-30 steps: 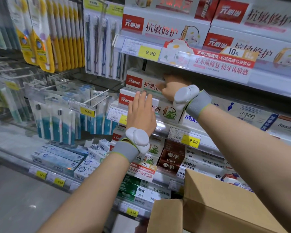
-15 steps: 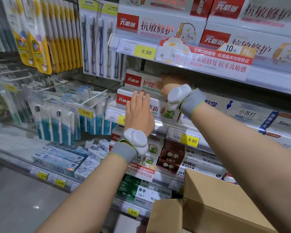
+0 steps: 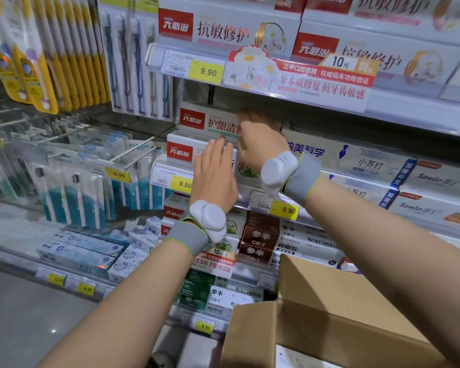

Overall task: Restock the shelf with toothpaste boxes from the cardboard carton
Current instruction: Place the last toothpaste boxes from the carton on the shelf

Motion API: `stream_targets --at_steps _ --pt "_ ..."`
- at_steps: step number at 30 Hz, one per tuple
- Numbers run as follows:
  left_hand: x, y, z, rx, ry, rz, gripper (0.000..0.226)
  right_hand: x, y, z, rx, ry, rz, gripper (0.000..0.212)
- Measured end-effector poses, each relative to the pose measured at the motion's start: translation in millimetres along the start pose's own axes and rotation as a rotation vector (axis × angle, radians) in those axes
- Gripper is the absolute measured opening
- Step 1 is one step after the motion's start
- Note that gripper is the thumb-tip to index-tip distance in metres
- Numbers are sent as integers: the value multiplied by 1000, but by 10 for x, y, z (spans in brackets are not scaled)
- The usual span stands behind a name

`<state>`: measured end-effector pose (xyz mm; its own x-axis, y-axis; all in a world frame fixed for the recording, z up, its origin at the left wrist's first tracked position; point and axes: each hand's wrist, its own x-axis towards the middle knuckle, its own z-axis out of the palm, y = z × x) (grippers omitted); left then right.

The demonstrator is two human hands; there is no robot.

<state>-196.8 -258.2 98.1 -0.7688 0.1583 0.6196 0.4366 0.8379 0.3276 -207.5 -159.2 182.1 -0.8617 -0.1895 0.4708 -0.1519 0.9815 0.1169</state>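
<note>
My flat, spread left hand [image 3: 214, 176] presses the lower white red-labelled toothpaste box [image 3: 197, 152], its long axis along the shelf. My right hand [image 3: 258, 144], nearer, seemingly grips the upper box [image 3: 210, 120].

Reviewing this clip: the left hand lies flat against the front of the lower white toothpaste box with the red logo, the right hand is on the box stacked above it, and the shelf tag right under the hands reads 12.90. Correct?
Not quite. In the head view the yellow price tag under the hands reads 9.90, not 12.90. The rest holds: the left hand lies flat against the lower box, and the right hand is on the upper box.
</note>
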Motion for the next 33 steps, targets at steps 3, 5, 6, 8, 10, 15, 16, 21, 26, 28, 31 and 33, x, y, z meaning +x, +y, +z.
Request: stream_targets --at_steps 3,5,6,8,10,15,16,21,26,28,31,33 --pt "-34 27 6 17 -13 50 59 -163 66 -49 47 72 -58 40" --pt "-58 63 9 26 -23 90 57 -264 136 -78 47 108 -87 37" --pt "-70 78 10 26 -28 105 57 -310 168 -83 30 118 -104 35" --pt "-96 140 30 24 -32 145 56 -453 244 -77 -2 156 -139 38" --pt "-119 196 52 19 -25 180 55 -610 313 -48 19 208 -170 46" --pt "-175 339 101 53 -27 278 53 -958 561 31 -26 247 -186 31" --pt "-196 371 120 59 -19 320 52 -1036 624 32 -40 241 -196 29" --pt "-307 533 193 24 9 489 39 -1462 893 92 -21 215 -226 26" --pt "-484 762 249 55 -131 587 27 -1910 1157 233 -40 142 -204 23" --pt "-553 824 310 19 -231 637 30 -2088 1239 300 -48 120 -209 24" --pt "-655 909 404 -8 -301 746 40 -2358 1338 408 -32 86 -228 23" --pt "-720 962 459 -14 -334 822 37 -2530 1396 470 -25 56 -228 23"
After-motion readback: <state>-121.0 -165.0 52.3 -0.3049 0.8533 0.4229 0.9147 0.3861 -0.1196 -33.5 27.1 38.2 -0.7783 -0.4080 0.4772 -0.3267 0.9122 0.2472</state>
